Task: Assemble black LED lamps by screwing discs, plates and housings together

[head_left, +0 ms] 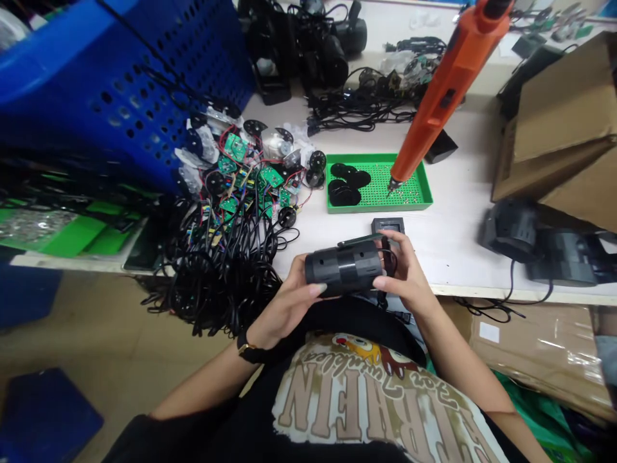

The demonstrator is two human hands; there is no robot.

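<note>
- Pose: both my forearms reach up from my torso to the desk's (457,193) front edge, elbows apart, wrists bent inward.
- My left hand (284,302) cups the underside of the cylinder's left end, fingers stretched along it; a black wristwatch (250,349) sits on that wrist.
- My right hand (402,273) wraps the other end, fingers curled over the top, thumb underneath.
- Both hands are clamped on one black perforated cylinder (343,269), held level just over the desk's front edge, with thin black wire (390,260) at its right end.
- Two more black cylinders (511,230) lie on the desk's right side, touching each other.
- One green tray (337,193) holds four or five overlapping black discs (344,183) and loose screws (405,193).
- One orange electric screwdriver (448,96) hangs with its tip just over that tray.
- Left of the tray sits a tangled heap of green circuit boards (236,146) and black cables (216,289); I cannot count them.
- One blue perforated crate (110,96) stands beyond the heap.
</note>
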